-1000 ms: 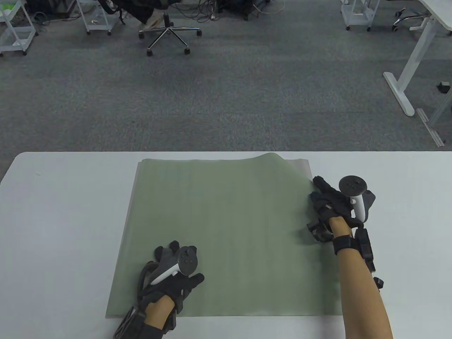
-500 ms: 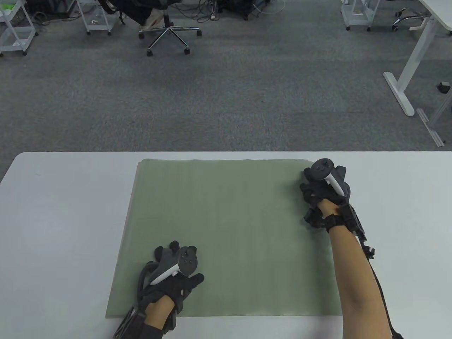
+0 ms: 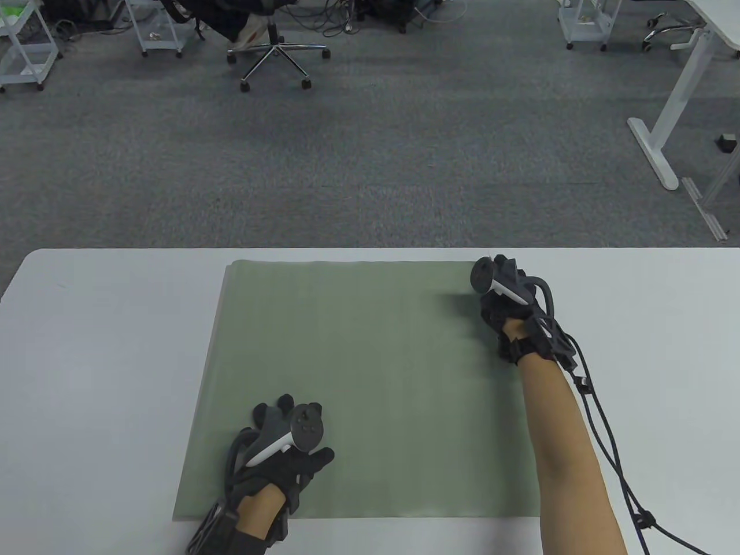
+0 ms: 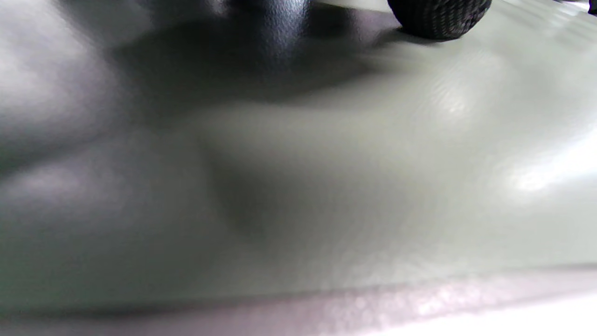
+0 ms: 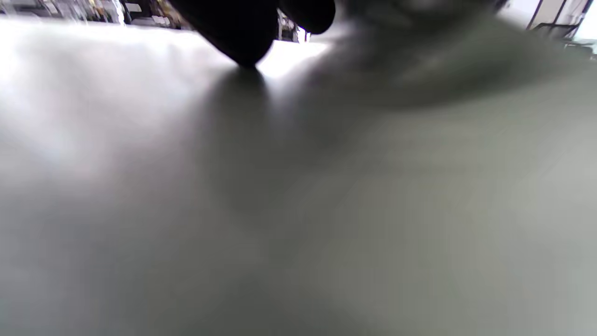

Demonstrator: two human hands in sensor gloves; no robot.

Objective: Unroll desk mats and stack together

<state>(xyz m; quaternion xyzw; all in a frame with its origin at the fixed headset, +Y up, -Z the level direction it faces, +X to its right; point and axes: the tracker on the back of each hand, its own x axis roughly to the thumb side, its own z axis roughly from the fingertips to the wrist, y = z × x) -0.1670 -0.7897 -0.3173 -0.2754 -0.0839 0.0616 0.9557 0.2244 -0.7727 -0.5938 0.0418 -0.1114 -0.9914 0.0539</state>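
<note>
The left hand [image 3: 289, 448] rests palm down on the green desk mat [image 3: 358, 393], near the mat's near-left corner, with its gloved fingers spread flat and pointing toward the far edge of the table [image 3: 104, 370]. In the left wrist view a knitted fingertip [image 4: 438, 18] touches the mat's smooth surface. A dark tracker with a white stem sits on the back of this hand.

The right hand [image 3: 511, 306] presses down on the mat's far-right corner, close to the far edge of the table. Its fingers are hidden under the tracker and the glove's frame, so it is not possible to tell whether they lie flat or curl. In the right wrist view a dark fingertip [image 5: 242, 37] meets the mat, though the picture is blurred. Black cables run from the right wrist along the forearm to the near edge of the table.

The green mat lies unrolled and flat in the middle of the white table, reaching almost from the far edge to the near edge. A thin pale strip of a second mat [image 3: 214, 341] shows beneath it along its left side.

Beyond the table lies grey carpet, with an office chair [image 3: 274, 49] and white trolleys at the back.
</note>
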